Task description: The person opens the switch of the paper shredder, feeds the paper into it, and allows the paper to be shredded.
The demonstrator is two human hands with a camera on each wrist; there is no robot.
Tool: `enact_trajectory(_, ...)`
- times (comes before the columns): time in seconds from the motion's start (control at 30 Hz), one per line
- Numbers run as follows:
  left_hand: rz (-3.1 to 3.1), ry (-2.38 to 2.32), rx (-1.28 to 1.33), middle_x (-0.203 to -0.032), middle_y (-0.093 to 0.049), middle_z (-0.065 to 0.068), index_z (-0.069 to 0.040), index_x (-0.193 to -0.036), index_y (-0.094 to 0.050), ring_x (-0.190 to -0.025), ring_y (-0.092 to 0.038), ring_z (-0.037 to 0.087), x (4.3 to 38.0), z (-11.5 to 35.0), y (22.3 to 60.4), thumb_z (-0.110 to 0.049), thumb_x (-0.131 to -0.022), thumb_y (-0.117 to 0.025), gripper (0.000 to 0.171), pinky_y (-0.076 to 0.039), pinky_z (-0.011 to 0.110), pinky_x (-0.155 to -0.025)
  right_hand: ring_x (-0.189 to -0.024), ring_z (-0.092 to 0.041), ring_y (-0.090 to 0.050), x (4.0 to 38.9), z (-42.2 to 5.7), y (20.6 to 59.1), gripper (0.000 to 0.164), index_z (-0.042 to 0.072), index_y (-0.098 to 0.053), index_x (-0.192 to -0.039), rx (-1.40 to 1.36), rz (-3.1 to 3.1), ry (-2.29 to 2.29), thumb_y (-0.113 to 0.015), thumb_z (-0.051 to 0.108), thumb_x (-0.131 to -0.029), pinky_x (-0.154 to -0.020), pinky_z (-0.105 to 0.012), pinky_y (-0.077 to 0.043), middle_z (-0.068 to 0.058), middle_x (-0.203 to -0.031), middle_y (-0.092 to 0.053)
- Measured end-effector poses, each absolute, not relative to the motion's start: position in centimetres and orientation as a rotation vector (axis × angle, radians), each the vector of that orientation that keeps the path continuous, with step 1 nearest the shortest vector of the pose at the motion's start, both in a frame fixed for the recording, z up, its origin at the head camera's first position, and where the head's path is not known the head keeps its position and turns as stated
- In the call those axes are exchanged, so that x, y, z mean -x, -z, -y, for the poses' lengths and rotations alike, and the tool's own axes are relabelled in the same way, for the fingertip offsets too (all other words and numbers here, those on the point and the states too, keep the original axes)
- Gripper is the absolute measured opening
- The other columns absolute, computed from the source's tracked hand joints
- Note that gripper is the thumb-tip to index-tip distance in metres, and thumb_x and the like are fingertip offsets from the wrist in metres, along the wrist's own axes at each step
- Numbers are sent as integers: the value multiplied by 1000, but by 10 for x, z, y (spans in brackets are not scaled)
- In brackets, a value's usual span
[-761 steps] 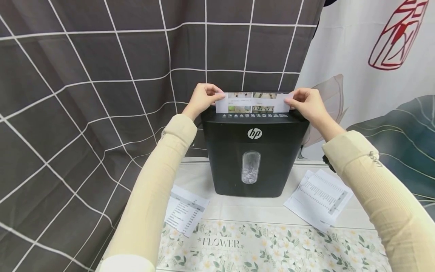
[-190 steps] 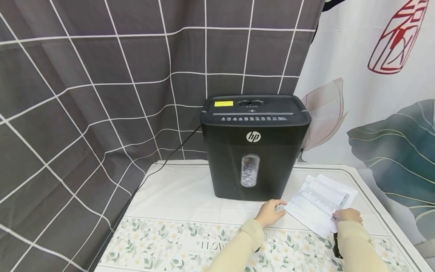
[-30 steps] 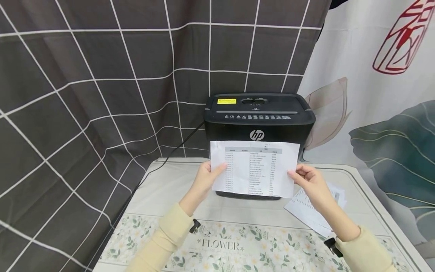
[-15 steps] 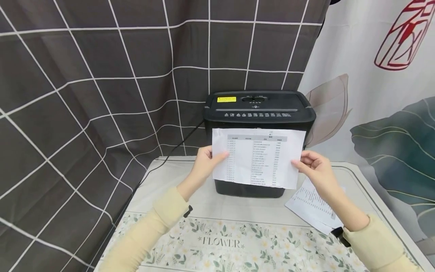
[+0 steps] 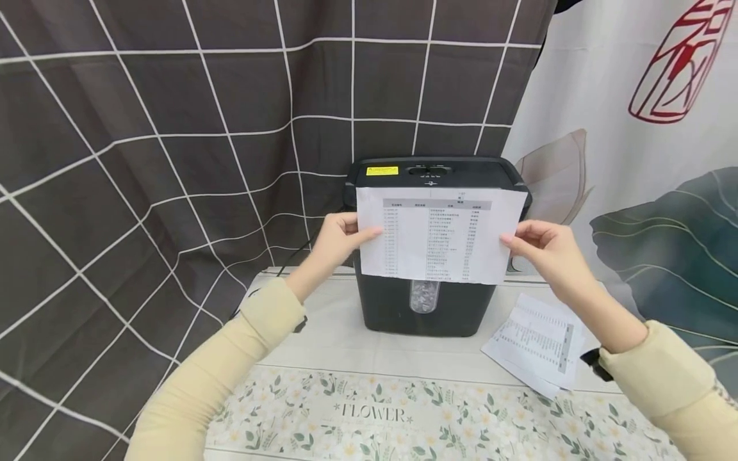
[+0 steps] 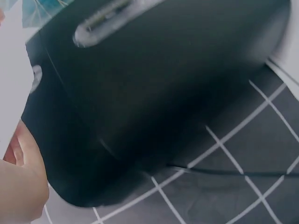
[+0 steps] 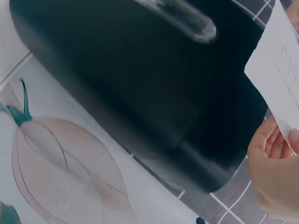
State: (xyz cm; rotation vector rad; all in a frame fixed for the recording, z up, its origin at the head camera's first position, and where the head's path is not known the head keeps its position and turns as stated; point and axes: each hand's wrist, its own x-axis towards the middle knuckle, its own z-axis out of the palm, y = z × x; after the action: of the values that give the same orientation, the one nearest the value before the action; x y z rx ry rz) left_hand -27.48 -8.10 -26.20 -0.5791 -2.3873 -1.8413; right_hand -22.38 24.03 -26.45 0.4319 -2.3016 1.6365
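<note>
Between my two hands is a sheet of printed paper [image 5: 435, 237], held upright in front of the upper part of a black HP paper shredder [image 5: 421, 320]. My left hand [image 5: 341, 238] pinches the sheet's left edge between thumb and fingers. At the right edge, my right hand [image 5: 544, 250] pinches it the same way. The sheet hides the shredder's logo and feed slot in the head view. In the left wrist view the paper [image 6: 11, 79] shows only at the left margin. Printed rows face outward on the paper [image 7: 280, 70] in the right wrist view.
More printed sheets [image 5: 536, 342] lie overlapping on the table at the shredder's right. Paper shreds [image 5: 424, 298] show in the shredder's window. A flower-patterned cloth [image 5: 375, 429] covers the table's front. A dark checked curtain [image 5: 230, 96] hangs behind, and a black power cord [image 6: 210, 172] runs at the left.
Earlier my hands fed a different sheet at the slot, then reached to the sheets on the right. Over the last second both hands have raised the present sheet toward the shredder's top.
</note>
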Motion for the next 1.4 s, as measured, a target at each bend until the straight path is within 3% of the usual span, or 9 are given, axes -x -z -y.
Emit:
enact_trajectory(0.23, 2375, 1760, 653, -105, -69, 22, 6, -109, -66, -92, -70, 27, 294, 84, 236, -6, -84, -69, 28, -58, 32, -79, -61, 2, -59, 243, -240, 233, 22, 20, -64, -82, -457, 2278, -1649, -65, -2, -85, -59, -10, -50, 19, -72, -66)
enact_trajectory(0.5, 2409, 1691, 773, -103, -69, 21, 7, -106, -67, -82, -69, 10, 310, 87, 215, -7, -86, -67, 25, -58, 28, -72, -61, 3, -58, 255, -242, 205, 23, 21, -63, -78, -385, 2237, -1614, -64, -1, -85, -59, -10, -51, 21, -70, -65)
enact_trajectory(0.67, 2425, 1661, 806, -97, -71, 21, 10, -100, -68, -75, -68, 8, 321, 91, 201, -4, -84, -68, 21, -59, 29, -70, -62, 3, -59, 267, -240, 192, 22, 20, -64, -76, -361, 2219, -1627, -63, 0, -86, -61, -9, -51, 20, -69, -65)
enact_trajectory(0.93, 2375, 1593, 721, -77, -72, 2, 11, -94, -69, -66, -64, 2, 342, 95, 178, -4, -83, -69, 18, -58, 22, -68, -61, 3, -60, 290, -233, 176, 23, 21, -66, -73, -313, 2206, -1650, -64, 2, -86, -62, -9, -51, 18, -66, -63)
enact_trajectory(1.1, 2365, 1602, 708, -79, -72, -1, 10, -96, -69, -67, -64, 2, 360, 94, 177, -6, -85, -68, 19, -58, 23, -72, -60, 3, -62, 304, -232, 168, 8, 13, -67, -79, -242, 2204, -1721, -68, 8, -85, -61, -9, -52, 15, -66, -62)
enact_trajectory(1.3, 2320, 1645, 678, -74, -70, -5, 12, -97, -68, -64, -62, 1, 377, 90, 182, -3, -84, -68, 20, -57, 22, -69, -58, 5, -62, 318, -234, 169, 26, 24, -65, -69, -261, 2222, -1696, -64, 4, -87, -62, -6, -50, 18, -63, -61)
enact_trajectory(1.4, 2308, 1632, 666, -72, -68, -7, 13, -97, -68, -62, -61, 0, 380, 87, 186, -3, -84, -68, 20, -57, 19, -67, -57, 5, -60, 322, -235, 174, 28, 24, -64, -68, -234, 2184, -1711, -63, 2, -86, -61, -6, -49, 18, -62, -60)
